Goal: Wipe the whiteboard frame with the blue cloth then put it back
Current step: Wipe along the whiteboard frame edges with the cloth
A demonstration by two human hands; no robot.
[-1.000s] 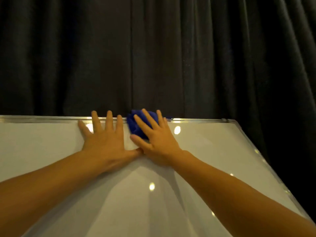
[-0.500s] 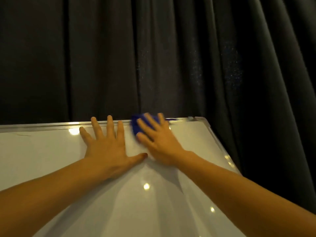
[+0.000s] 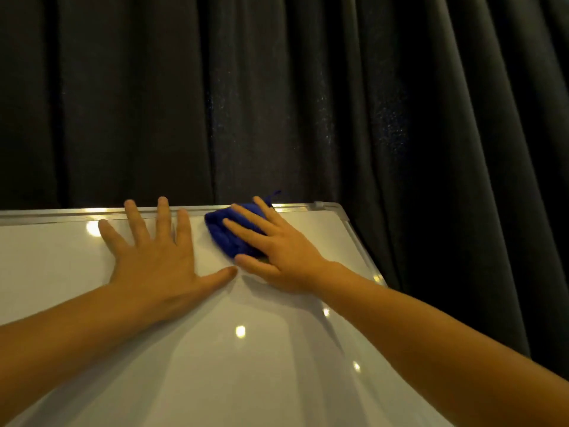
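A white whiteboard with a silver metal frame lies in front of me. A bunched blue cloth sits against the frame's far edge, near the right corner. My right hand presses flat on the cloth, fingers spread over it and thumb beside it. My left hand lies flat on the board just left of the cloth, fingers spread, fingertips touching the far frame edge. Much of the cloth is hidden under my right hand.
A dark pleated curtain hangs right behind the board and fills the background. The board's right frame edge runs toward me along the curtain. Light spots reflect on the glossy surface.
My right hand and the blue cloth have slid right along the far frame edge toward the right corner. My left hand stays flat on the board; the view has shifted.
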